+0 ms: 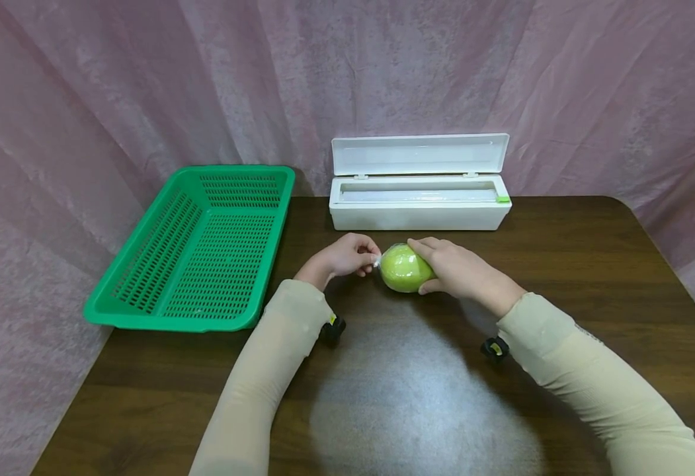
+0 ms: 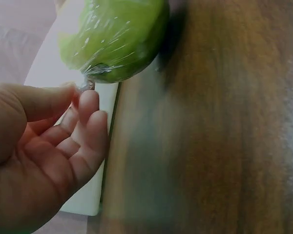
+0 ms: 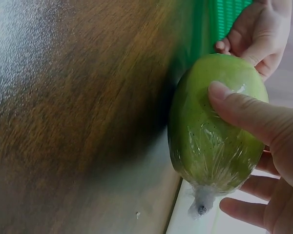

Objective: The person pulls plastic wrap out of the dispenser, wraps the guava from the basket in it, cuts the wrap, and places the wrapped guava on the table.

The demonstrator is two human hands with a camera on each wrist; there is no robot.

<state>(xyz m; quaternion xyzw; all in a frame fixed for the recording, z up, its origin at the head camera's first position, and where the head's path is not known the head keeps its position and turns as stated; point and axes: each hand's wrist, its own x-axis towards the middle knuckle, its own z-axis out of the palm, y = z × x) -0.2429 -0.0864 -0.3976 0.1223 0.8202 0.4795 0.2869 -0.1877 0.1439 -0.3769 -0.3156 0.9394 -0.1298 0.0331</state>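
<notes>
A smooth oval green mango (image 1: 405, 268), wrapped in clear cling film, is held above the table between both hands. My left hand (image 1: 352, 256) pinches the twisted film tail (image 2: 88, 86) at one end of it, thumb against the fingertips. Around the other side, my right hand (image 1: 455, 267) grips the fruit. In the right wrist view its thumb (image 3: 234, 100) lies across the speckled skin under the film. A second bunched film knot (image 3: 202, 202) sticks out near the right fingers.
To the left stands a green plastic basket (image 1: 284, 251) with slotted walls. Behind the hands, a white cling film dispenser (image 1: 412, 217) has its lid (image 1: 420, 155) raised and a roll inside. A pink curtain (image 1: 383, 66) hangs behind the brown wooden table (image 1: 585, 277).
</notes>
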